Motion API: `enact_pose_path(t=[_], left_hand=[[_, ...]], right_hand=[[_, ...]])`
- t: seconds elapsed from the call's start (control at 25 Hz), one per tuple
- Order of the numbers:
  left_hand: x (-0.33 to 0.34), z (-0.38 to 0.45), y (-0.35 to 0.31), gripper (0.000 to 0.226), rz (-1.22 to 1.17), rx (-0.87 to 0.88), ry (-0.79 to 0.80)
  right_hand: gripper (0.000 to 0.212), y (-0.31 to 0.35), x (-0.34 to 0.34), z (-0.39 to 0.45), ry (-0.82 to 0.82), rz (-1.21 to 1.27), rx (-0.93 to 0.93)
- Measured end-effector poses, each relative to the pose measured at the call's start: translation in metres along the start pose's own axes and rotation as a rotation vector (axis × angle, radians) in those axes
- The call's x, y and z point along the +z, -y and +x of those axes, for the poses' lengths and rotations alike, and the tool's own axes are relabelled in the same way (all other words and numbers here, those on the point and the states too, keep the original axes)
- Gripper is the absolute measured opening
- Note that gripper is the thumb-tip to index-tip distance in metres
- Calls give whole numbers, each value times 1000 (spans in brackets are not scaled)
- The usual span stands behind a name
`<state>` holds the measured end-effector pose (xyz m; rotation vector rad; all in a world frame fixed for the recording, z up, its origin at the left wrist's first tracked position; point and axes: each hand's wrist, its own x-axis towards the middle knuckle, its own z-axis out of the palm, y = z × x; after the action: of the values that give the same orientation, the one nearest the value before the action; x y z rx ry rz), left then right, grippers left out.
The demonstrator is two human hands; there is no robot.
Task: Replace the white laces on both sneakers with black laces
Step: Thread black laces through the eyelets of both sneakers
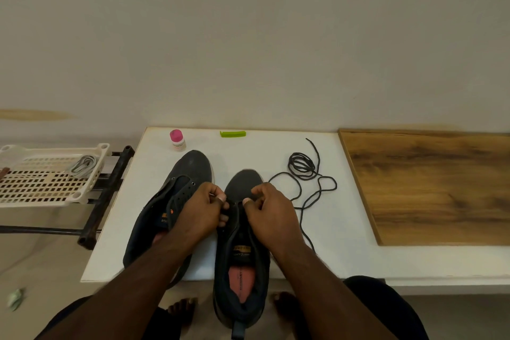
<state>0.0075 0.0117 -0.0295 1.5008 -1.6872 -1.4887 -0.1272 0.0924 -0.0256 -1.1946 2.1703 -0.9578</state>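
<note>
The white worktop [345, 229] carries two dark sneakers; the right sneaker [242, 243] is gripped at its eyelets — left hand [200, 211] and right hand [271, 211], fingers clenched on it. A black lace [302, 165] lies coiled beside it.

One head view, aimed forward and down.
I look from close above the table [317, 262], wall ahead, both forearms entering from below.

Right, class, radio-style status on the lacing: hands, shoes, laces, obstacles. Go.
Left hand and right hand pinching at right sneaker eyelets. Left sneaker unlaced. One black lace coiled, another loose black lace trailing beside. Nothing in the way.
</note>
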Motion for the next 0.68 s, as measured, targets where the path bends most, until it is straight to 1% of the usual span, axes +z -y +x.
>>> enact_pose_path(t=[0.12,0.16,0.24,0.36,0.44,0.52,0.64,0.68], left_hand=[[1,-7,-6,11,-14,46,-35],[2,-10,-8,11,-25,67,-42],[3,-15,-14,13,-140,85,-48],[0,-18,-22,12,-370,132,-67],[-2,-17,-22,12,-425,143,-91],[-2,-16,-17,14,-384,121,-103],[1,-9,-4,25,-110,117,-62],[1,-6,0,22,-28,111,-51]], right_hand=[[49,8,-1,-22,66,-162,-72],[52,9,0,-28,85,-204,-79],[47,9,3,-32,100,-246,-91],[41,4,1,-27,106,-215,-96],[34,3,4,-23,95,-196,-127],[29,4,7,-19,83,-186,-157],[27,2,9,-13,67,-149,-165],[27,1,9,-12,65,-134,-158]])
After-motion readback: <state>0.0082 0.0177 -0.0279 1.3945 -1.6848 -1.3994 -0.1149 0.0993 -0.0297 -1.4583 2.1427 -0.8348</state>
